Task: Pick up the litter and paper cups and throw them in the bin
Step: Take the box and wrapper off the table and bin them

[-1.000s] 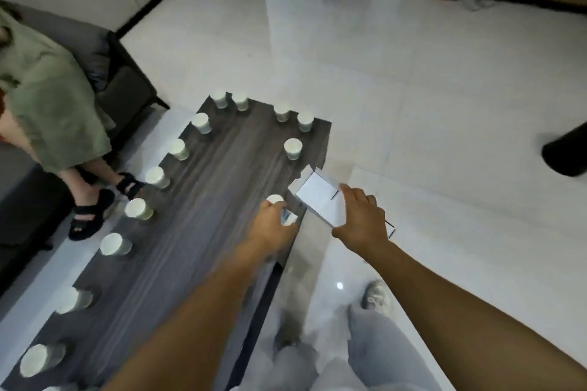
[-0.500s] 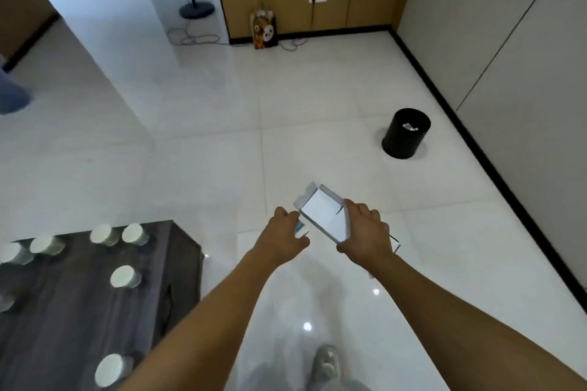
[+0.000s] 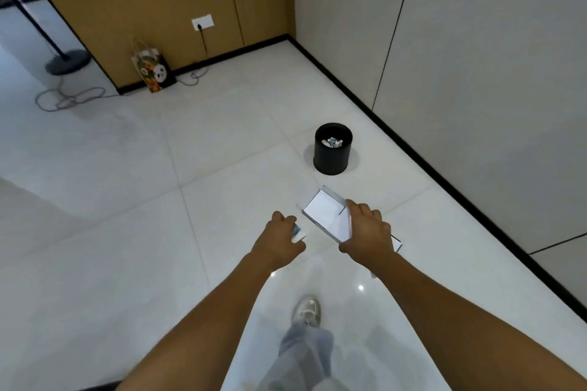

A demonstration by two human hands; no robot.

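Our right hand (image 3: 365, 230) keeps its grip clamped on a flattened white carton (image 3: 327, 216), and our left hand (image 3: 279, 240) is closed round a small crumpled scrap (image 3: 298, 233). The black bin (image 3: 333, 157) stands on the floor just ahead, litter already inside.

Right hand (image 3: 365, 228) gripping white box (image 3: 327, 216), left hand (image 3: 279, 238) clutching litter (image 3: 298, 232), black bin (image 3: 333, 149) ahead

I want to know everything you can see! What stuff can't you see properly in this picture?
- Head view: the small item in the left hand is mostly covered by its fingers; only a white-blue corner shows.
- The far end of the flattened white box is behind the right hand.
- Litter inside the black bin is too small to identify.
- The floor stand is cut off by the top-left edge.
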